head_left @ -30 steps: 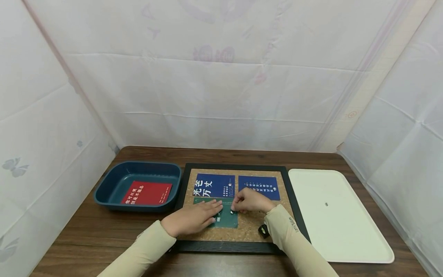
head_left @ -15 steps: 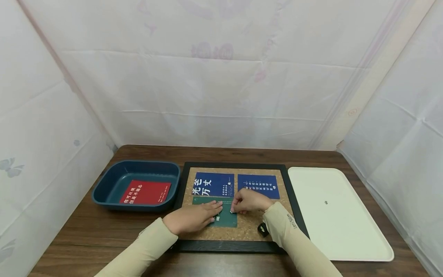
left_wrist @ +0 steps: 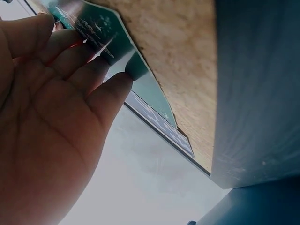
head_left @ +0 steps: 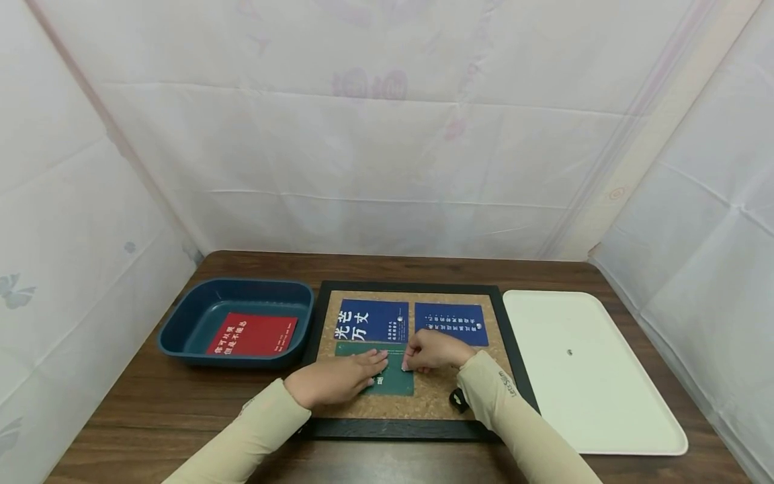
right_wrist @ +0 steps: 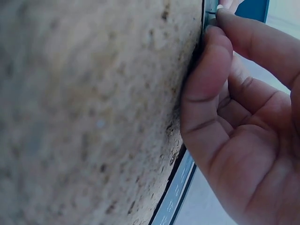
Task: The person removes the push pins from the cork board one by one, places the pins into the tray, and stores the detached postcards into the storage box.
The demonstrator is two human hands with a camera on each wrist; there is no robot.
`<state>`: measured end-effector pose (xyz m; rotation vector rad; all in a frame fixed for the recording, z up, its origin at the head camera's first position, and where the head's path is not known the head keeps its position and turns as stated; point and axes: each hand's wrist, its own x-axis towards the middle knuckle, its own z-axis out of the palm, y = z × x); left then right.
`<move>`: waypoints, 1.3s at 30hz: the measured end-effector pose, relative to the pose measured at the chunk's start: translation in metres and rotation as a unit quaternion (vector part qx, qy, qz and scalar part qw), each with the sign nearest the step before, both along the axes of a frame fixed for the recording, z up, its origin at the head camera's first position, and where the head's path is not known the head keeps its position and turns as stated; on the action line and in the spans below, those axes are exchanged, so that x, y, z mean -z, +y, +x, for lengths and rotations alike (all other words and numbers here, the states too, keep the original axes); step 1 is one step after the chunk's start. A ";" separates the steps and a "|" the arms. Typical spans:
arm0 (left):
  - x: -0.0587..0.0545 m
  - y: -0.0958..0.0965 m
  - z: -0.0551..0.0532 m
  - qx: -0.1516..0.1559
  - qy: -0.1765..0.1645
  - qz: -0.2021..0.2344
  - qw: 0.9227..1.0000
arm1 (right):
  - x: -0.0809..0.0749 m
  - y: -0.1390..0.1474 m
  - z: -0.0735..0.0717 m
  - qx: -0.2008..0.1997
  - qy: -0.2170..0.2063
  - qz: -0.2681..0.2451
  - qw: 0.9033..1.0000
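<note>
My left hand [head_left: 335,380] lies flat with extended fingers over a green card [head_left: 397,382] on the cork board [head_left: 432,403]. The palm and the fingers touching the card show in the left wrist view. At the card's right edge, my right hand [head_left: 437,350] pinches a small pin [right_wrist: 212,12] between thumb and index finger; the fingertips mostly hide it. Its other fingers are curled in. Above the green card are a blue card [head_left: 377,321] with large white characters and a second blue card [head_left: 459,321] with smaller text, each with a small round pin head.
A dark blue tub [head_left: 236,286] holding a red card [head_left: 254,334] stands left of the board's black frame [head_left: 399,429]. To the right lies a cream tray [head_left: 605,403] bearing a tiny metallic piece [head_left: 570,352]. A small black object [head_left: 458,400] is beside the right cuff.
Both hands keep their places on the board. The pin's dark head, visible at the right fingertips a second ago, is now mostly covered. The head view has shifted slightly.
</note>
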<state>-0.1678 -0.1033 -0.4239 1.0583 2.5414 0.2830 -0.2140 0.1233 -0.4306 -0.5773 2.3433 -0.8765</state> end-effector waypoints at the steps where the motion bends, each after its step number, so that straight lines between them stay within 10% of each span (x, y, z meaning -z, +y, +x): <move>1: 0.000 0.000 0.000 0.000 0.000 0.000 1.000 | -0.001 0.000 0.000 -0.001 0.001 0.000 1.000; 39: 0.001 0.000 0.000 -0.001 -0.003 -0.001 1.000 | 0.001 0.002 0.000 -0.022 -0.010 -0.013 1.000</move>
